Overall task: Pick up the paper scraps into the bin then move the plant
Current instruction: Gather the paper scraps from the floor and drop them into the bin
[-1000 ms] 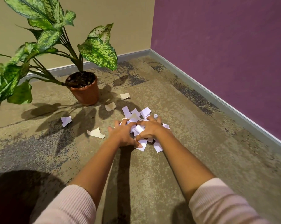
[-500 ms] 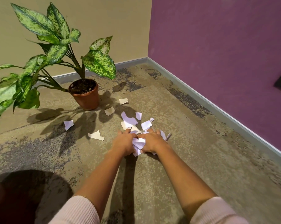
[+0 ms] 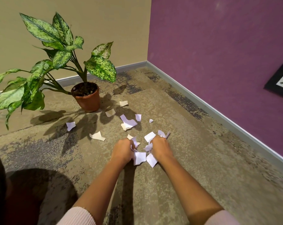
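Both hands are down on the carpeted floor point(image 3: 194, 176) gathering a bunch of paper scraps point(image 3: 139, 158). The left hand point(image 3: 123, 149) and the right hand point(image 3: 160, 148) each have their fingers curled in and clenched on white pieces, with torn corners sticking out between and beyond the two fists. To do this step well, I judge the two fists should press together into one tight wad before lifting, since the pieces hanging at the lower edge look loosely caught and could flutter off. The lift should be slow, with the palms turned to cup the pile. No bin is in view, so where the wad must go cannot be told. How many scraps are held cannot be counted, as they overlap. Beyond the hands about eight loose scraps point(image 3: 128, 123) lie on the floor, taking the overlapped white and beige pieces as two, and another beige bit sits just beside the left hand. There is one plant point(image 3: 64, 62) in one terracotta pot point(image 3: 88, 101), standing near the beige wall with two scraps close to its base. One wall socket point(image 3: 282, 82) is on the purple wall.
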`<state>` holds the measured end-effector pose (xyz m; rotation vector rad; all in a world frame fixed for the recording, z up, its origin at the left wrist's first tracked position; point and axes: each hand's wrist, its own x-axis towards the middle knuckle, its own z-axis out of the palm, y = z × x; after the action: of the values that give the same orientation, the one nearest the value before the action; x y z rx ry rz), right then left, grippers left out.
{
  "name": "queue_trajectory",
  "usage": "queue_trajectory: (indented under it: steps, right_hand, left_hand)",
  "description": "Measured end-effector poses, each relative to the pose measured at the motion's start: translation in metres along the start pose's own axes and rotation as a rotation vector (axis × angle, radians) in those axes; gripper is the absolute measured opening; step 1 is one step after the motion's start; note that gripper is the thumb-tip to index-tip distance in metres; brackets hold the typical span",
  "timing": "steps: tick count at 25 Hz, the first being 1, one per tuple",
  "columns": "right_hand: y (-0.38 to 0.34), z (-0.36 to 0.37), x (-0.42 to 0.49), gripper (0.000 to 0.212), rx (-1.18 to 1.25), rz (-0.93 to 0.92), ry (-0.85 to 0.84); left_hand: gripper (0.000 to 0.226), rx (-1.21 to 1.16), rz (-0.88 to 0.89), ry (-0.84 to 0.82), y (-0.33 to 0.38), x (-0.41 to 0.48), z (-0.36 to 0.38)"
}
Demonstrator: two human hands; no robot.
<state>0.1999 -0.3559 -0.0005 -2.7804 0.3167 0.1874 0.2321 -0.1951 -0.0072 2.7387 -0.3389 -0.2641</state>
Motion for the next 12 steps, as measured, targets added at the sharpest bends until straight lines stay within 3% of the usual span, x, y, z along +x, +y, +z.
queue_trajectory:
  steps: [3, 12]
  right_hand:
    - [0.008, -0.016, -0.008, 0.018, 0.168, 0.038, -0.007]
    - [-0.040, -0.092, -0.054, 0.037, 0.196, -0.016, 0.066]
  left_hand:
    - [0.020, -0.016, -0.012, 0.003, -0.002, -0.012, -0.012]
    - [0.019, -0.013, -0.001, 0.135, 0.009, -0.049, -0.107]
